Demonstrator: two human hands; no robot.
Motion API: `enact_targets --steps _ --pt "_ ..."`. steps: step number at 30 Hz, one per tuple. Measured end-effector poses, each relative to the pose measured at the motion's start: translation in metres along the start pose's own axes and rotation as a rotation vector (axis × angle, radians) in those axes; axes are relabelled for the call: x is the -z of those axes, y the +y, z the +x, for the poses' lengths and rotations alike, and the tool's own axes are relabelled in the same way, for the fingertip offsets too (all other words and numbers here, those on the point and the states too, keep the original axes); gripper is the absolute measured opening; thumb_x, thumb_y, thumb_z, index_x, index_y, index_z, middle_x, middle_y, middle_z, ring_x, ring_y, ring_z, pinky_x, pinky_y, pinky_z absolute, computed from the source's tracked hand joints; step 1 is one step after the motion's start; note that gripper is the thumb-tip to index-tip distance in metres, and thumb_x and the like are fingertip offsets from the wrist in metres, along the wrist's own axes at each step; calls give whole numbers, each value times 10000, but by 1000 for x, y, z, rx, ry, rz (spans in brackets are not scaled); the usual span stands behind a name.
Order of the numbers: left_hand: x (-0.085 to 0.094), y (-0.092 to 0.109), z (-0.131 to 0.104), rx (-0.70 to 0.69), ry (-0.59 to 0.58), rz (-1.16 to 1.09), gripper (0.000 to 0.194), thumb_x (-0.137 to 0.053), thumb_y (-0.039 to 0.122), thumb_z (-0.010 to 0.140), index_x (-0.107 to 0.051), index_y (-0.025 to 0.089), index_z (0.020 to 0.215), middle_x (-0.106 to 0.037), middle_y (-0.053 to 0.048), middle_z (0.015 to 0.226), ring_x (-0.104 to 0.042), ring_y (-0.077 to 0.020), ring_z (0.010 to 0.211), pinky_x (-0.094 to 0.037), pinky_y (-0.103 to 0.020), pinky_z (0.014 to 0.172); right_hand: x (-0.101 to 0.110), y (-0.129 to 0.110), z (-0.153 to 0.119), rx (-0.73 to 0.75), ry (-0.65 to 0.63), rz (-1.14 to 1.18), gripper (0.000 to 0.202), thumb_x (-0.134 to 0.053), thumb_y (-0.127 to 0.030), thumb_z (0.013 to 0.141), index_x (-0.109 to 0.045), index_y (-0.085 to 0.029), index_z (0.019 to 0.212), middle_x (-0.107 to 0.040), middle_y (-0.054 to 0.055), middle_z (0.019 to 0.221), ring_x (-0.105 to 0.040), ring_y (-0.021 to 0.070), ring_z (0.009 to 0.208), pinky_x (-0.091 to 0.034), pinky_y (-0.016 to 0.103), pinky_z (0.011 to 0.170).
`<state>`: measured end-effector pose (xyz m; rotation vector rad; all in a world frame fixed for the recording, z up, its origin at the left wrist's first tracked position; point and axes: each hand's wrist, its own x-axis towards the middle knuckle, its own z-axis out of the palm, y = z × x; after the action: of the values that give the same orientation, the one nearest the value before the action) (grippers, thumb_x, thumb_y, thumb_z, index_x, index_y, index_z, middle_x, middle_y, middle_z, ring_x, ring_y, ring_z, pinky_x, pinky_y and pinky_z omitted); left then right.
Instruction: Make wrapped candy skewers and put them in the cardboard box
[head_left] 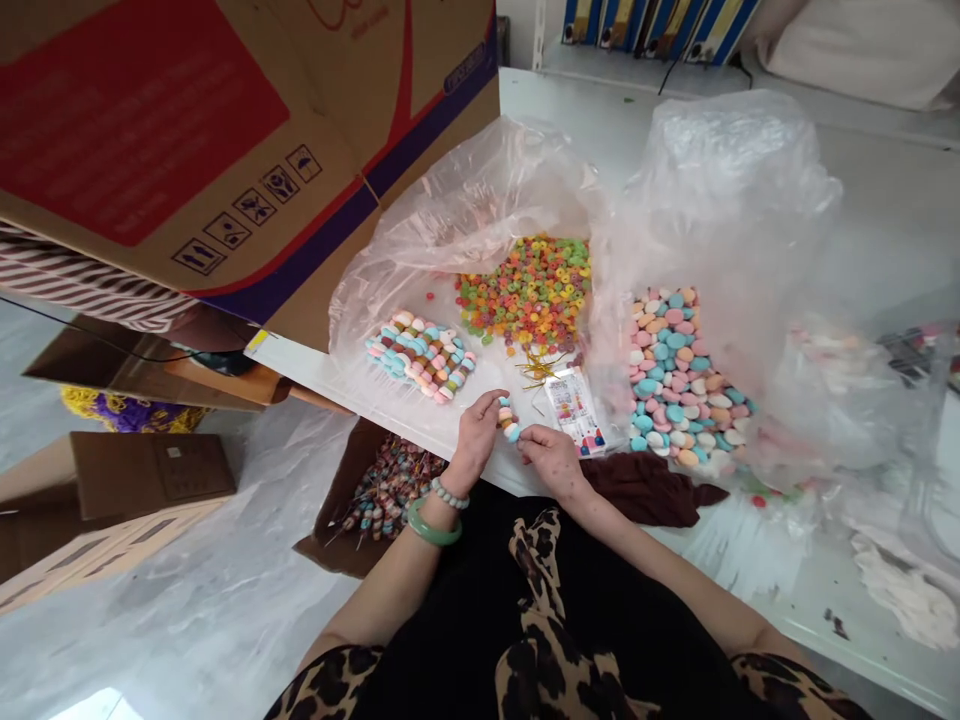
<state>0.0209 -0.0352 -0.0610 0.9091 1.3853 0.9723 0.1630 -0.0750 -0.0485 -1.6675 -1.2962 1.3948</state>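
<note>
A short candy skewer (pixel 508 420) of blue, white, pink and brownish pieces is held upright above the table's front edge. My left hand (pixel 478 437) pinches its upper end. The fingers of my right hand (pixel 553 462) are closed at its lower end. Just beyond my hands lie gold twist ties (pixel 538 369) and a printed card (pixel 574 408). Similar candy skewers (pixel 421 355) lie in a row on clear plastic to the left. Small ring-shaped gummies (pixel 529 290) are heaped behind them. Pastel oval candies (pixel 679 385) spread over plastic on the right.
A big printed carton (pixel 247 150) stands at the back left. Below the table edge, an open box (pixel 337 500) holds many candy skewers (pixel 394 485). Crumpled plastic bags (pixel 735 190) cover the table's right side. A dark brown cloth (pixel 649 487) lies beside my right wrist.
</note>
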Motion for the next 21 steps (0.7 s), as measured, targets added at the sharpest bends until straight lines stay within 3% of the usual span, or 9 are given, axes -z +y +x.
enact_targets --steps 4,7,11,13,16,18,21 --pt "3 4 -4 -118 -5 192 382 -557 450 857 -698 170 1075 -706 -66 891 -644 -177 778 -538 -307 743 11 -1 -1 23 33 -5 159 -553 -290 722 -590 -224 583 -568 -41 549 -521 143 597 -381 264 632" --pt "3 11 -8 -241 15 330 415 -559 432 870 -666 210 1204 -695 -83 1099 -649 -186 897 -520 -320 834 25 -6 -9 81 23 13 158 -564 -288 724 -586 -219 585 -569 -42 554 -515 135 596 -377 264 639" --pt "8 16 -9 -218 54 307 545 -575 424 859 -543 210 1359 -659 -89 1136 -635 -134 706 -526 -305 709 55 -8 -23 24 121 239 121 -619 -317 698 -620 -209 642 -558 -40 549 -450 115 527 -339 251 540" --pt "11 16 -10 -196 87 306 457 -584 401 846 -620 177 1242 -664 -79 1058 -602 -118 632 -513 -293 648 76 -5 -30 -47 178 377 141 -652 -340 682 -628 -201 673 -553 -39 538 -392 98 474 -274 244 471" --pt "5 14 -20 -312 105 469 235 -629 331 820 -700 172 978 -662 -48 889 -585 -136 678 -496 -290 688 105 7 -45 -65 287 439 153 -696 -323 662 -621 -190 659 -529 -40 521 -363 81 461 -231 234 443" --pt "-11 11 -34 -431 -74 570 154 -618 298 846 -703 185 909 -652 -36 824 -596 -148 736 -487 -285 737 119 17 -56 -52 374 458 148 -712 -296 657 -611 -189 654 -501 -48 519 -362 72 468 -216 224 437" --pt "-46 5 -52 -575 -610 658 200 -548 321 918 -709 206 952 -657 -38 837 -620 -149 782 -484 -264 743 127 30 -71 -67 441 569 188 -733 -283 647 -566 -196 645 -420 -75 486 -305 54 431 -153 214 413"
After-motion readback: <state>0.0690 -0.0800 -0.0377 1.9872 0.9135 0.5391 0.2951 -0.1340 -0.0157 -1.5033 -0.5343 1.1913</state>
